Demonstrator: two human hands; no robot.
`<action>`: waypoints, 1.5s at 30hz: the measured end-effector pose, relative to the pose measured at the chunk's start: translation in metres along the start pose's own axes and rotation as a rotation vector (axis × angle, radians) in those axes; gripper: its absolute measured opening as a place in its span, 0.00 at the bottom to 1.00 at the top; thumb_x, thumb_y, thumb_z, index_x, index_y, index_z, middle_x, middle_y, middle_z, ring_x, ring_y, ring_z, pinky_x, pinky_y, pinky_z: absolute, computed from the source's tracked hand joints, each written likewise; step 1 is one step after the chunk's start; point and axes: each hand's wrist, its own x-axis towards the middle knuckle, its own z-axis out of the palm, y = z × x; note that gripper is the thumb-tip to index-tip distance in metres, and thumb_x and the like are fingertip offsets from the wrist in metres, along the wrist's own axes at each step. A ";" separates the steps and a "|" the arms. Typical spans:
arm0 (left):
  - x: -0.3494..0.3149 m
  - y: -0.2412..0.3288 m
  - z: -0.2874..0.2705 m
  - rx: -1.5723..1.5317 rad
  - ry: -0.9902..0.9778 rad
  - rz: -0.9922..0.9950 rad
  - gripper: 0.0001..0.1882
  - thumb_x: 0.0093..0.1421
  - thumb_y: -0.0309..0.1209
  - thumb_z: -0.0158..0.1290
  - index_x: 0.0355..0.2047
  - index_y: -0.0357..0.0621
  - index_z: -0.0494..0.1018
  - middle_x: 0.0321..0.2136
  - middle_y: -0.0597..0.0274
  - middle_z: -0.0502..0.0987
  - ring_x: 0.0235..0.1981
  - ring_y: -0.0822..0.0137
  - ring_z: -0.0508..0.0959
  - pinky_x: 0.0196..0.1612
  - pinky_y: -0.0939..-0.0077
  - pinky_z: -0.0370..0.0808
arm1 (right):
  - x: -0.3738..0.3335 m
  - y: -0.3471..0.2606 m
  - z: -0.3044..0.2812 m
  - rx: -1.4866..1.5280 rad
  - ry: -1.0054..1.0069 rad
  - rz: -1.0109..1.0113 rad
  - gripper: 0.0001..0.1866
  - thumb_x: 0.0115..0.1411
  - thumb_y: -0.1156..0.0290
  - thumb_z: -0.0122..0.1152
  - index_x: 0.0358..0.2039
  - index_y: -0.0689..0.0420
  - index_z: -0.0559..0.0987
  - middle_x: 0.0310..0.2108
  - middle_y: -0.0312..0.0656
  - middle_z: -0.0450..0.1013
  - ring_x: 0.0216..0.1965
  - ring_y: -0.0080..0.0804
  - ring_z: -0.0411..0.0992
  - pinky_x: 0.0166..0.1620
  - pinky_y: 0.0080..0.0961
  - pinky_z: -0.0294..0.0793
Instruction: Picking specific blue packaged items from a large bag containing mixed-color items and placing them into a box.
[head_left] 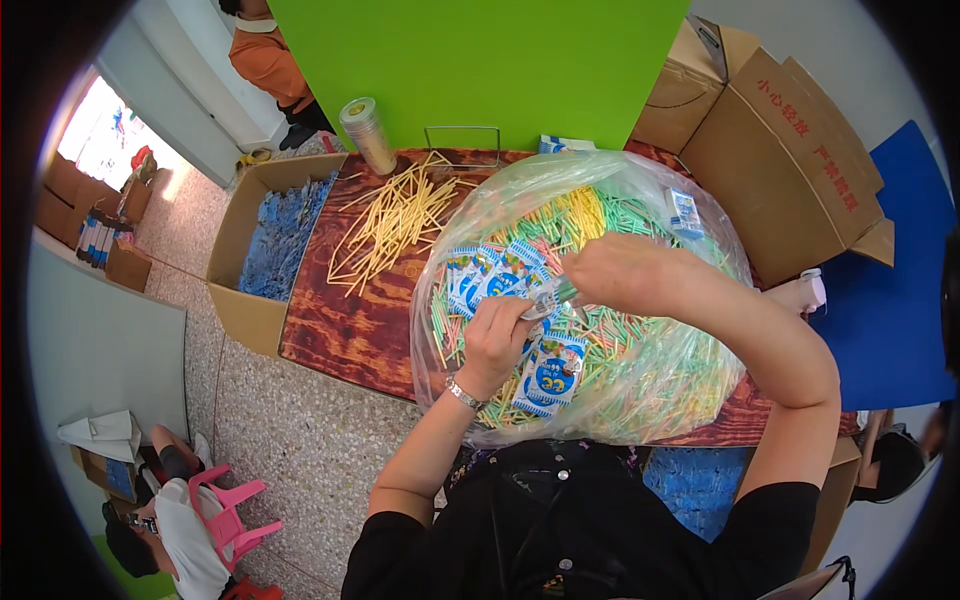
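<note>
My left hand (492, 342) is closed on a small clear and blue-white packet (543, 302), held by its edge above the heap. At the packet's other end, my right hand (612, 272) is closed, and some thin green sticks (567, 291) show at its fingertips. Both hands are over a large clear plastic bag (715, 345), spread wide and filled with thin green, pink and yellow sticks (625, 340). Several flat blue-and-white packets (497, 278) lie on the sticks beyond my left hand. More packets (552, 375) are stacked nearer to me. My right fingers are partly hidden.
A loose pile of pale yellow sticks (395, 225) lies on the red-brown table (345, 335), near stacked clear cups (368, 135). Left stands a carton (245, 310) of blue packets; right, a large open carton (790, 160) and a pale bottle (800, 293). A green panel (480, 70) rises behind. People are nearby.
</note>
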 end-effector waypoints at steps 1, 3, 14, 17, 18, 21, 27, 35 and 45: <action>0.000 0.001 0.000 0.000 -0.001 0.001 0.15 0.43 0.18 0.63 0.33 0.38 0.74 0.28 0.57 0.77 0.30 0.59 0.77 0.31 0.70 0.75 | 0.002 -0.004 -0.005 0.011 0.031 0.005 0.18 0.56 0.63 0.62 0.35 0.67 0.71 0.28 0.52 0.75 0.34 0.50 0.76 0.35 0.41 0.75; 0.001 0.002 0.001 -0.074 -0.017 -0.053 0.15 0.45 0.19 0.64 0.35 0.39 0.75 0.29 0.56 0.77 0.29 0.60 0.78 0.30 0.71 0.75 | 0.002 -0.008 -0.008 0.019 0.063 0.008 0.20 0.54 0.63 0.65 0.37 0.66 0.71 0.28 0.52 0.75 0.35 0.50 0.76 0.35 0.40 0.75; -0.023 -0.013 0.005 -0.669 -0.008 -0.458 0.10 0.54 0.18 0.59 0.37 0.36 0.74 0.29 0.59 0.77 0.29 0.74 0.79 0.27 0.79 0.78 | 0.006 0.020 0.075 0.515 0.642 -0.158 0.25 0.55 0.69 0.64 0.53 0.53 0.70 0.33 0.51 0.73 0.34 0.49 0.74 0.38 0.38 0.74; -0.038 -0.022 -0.021 -0.568 -0.147 -0.479 0.08 0.57 0.17 0.55 0.38 0.34 0.74 0.32 0.59 0.77 0.30 0.73 0.79 0.32 0.82 0.76 | 0.017 -0.012 0.099 0.565 0.607 0.066 0.21 0.55 0.68 0.64 0.49 0.54 0.72 0.35 0.53 0.73 0.34 0.52 0.74 0.38 0.40 0.74; -0.042 -0.025 -0.026 -0.376 -0.187 -0.426 0.09 0.56 0.18 0.56 0.39 0.34 0.74 0.32 0.59 0.77 0.29 0.74 0.79 0.31 0.82 0.76 | 0.023 -0.017 0.112 0.571 0.613 0.072 0.21 0.55 0.68 0.64 0.49 0.54 0.72 0.35 0.53 0.73 0.34 0.52 0.74 0.38 0.40 0.74; -0.051 -0.027 -0.031 -0.123 -0.277 -0.350 0.15 0.53 0.24 0.62 0.41 0.37 0.74 0.33 0.58 0.77 0.30 0.69 0.79 0.33 0.77 0.75 | 0.046 -0.021 0.156 0.516 0.627 0.199 0.15 0.56 0.66 0.61 0.42 0.54 0.71 0.24 0.47 0.76 0.33 0.49 0.76 0.44 0.43 0.70; -0.059 -0.024 -0.018 0.277 -0.349 -0.208 0.25 0.46 0.34 0.67 0.43 0.41 0.73 0.38 0.57 0.75 0.40 0.56 0.75 0.40 0.67 0.73 | 0.040 -0.005 0.162 0.537 0.548 0.377 0.18 0.56 0.60 0.62 0.43 0.54 0.71 0.35 0.47 0.74 0.35 0.50 0.75 0.36 0.43 0.74; -0.050 -0.027 -0.016 0.252 -0.407 -0.269 0.23 0.47 0.34 0.66 0.43 0.41 0.73 0.36 0.57 0.74 0.40 0.56 0.74 0.42 0.66 0.72 | 0.017 0.009 0.192 0.525 0.069 0.356 0.22 0.51 0.51 0.65 0.36 0.56 0.76 0.31 0.45 0.75 0.34 0.48 0.74 0.35 0.41 0.72; -0.016 0.021 -0.001 0.053 -0.253 -0.106 0.18 0.51 0.31 0.63 0.42 0.39 0.74 0.38 0.55 0.75 0.38 0.59 0.74 0.40 0.68 0.72 | -0.017 0.005 0.160 0.395 0.542 0.272 0.08 0.55 0.65 0.61 0.32 0.55 0.76 0.34 0.42 0.75 0.37 0.45 0.74 0.35 0.41 0.74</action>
